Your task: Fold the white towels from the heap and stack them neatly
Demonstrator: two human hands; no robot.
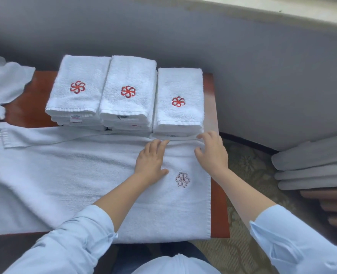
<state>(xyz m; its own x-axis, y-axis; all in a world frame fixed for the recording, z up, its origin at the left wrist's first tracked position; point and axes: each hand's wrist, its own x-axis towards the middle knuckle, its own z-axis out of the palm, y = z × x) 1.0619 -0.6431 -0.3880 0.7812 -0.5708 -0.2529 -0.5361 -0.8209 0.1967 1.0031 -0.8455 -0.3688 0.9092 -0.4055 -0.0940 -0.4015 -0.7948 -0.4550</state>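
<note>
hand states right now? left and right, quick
Left hand: open, pressing flat on the spread towel.
Right hand: fingers curved at the towel's far edge; grip cannot be told.

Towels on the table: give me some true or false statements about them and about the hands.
1. Three stacks of folded towels sit at the far side of the table. True.
2. Their top emblems are blue. False: the emblems are red.
3. The left hand lies flat on the spread towel. True.
4. The right hand is at the spread towel's near edge. False: the right hand is at its far edge, beside the right-most stack.
</note>
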